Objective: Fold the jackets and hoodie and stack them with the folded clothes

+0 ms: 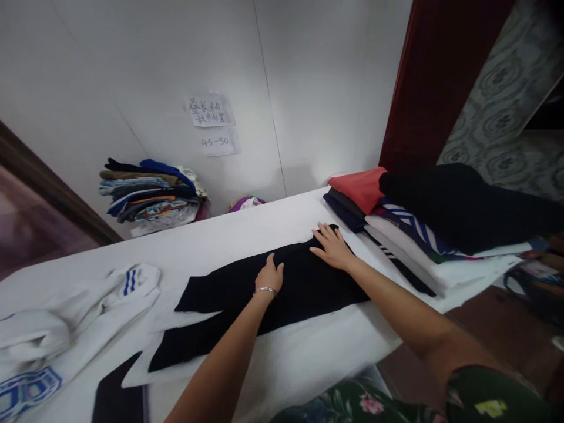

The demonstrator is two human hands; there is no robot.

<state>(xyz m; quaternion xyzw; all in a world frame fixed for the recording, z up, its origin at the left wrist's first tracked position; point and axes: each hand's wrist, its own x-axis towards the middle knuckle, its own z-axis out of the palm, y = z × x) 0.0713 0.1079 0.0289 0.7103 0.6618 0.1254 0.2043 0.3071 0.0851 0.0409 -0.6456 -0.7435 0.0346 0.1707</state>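
A pair of black trousers (304,282) lies spread out on the white table, its two legs pointing left and its waist end to the right. My right hand (332,247) rests flat on the waist end with the fingers spread. Over the middle of the trousers is my left hand (268,276), a bracelet on its wrist; finger and thumb are apart and touch the cloth, and the other fingers are mostly hidden. Beneath the trouser legs shows some white cloth (165,322).
A crumpled white garment (110,308) with blue marks lies at left, near a dark flat piece (121,393). Folded clothes (352,194) are piled at right, a black garment (467,205) on top. Another clothes stack (152,191) stands behind the table (247,232), below paper notes (211,111).
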